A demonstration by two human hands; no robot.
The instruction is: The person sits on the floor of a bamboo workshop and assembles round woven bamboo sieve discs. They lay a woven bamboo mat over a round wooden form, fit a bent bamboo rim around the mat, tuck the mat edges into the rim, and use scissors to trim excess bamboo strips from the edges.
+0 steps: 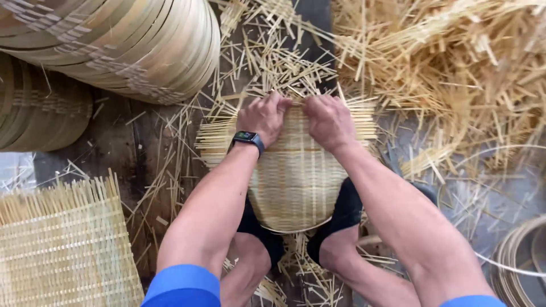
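A round woven bamboo mat [296,176] lies on the floor between my feet, its loose strip ends sticking out at the left and right. Both hands press on its far edge. My left hand [263,116], with a dark smartwatch [247,137] on the wrist, grips the rim at the top left. Just to its right, my right hand [329,120] grips the same rim, fingers curled over the strips. My feet in black socks [341,219] hold the near edge down.
Stacked bamboo hoops [125,45] stand at the top left, with more [42,111] below them. A flat woven square mat [62,244] lies at the bottom left. Loose bamboo offcuts [455,74] pile up at the top right. Thin hoop rings [520,256] lie at the bottom right.
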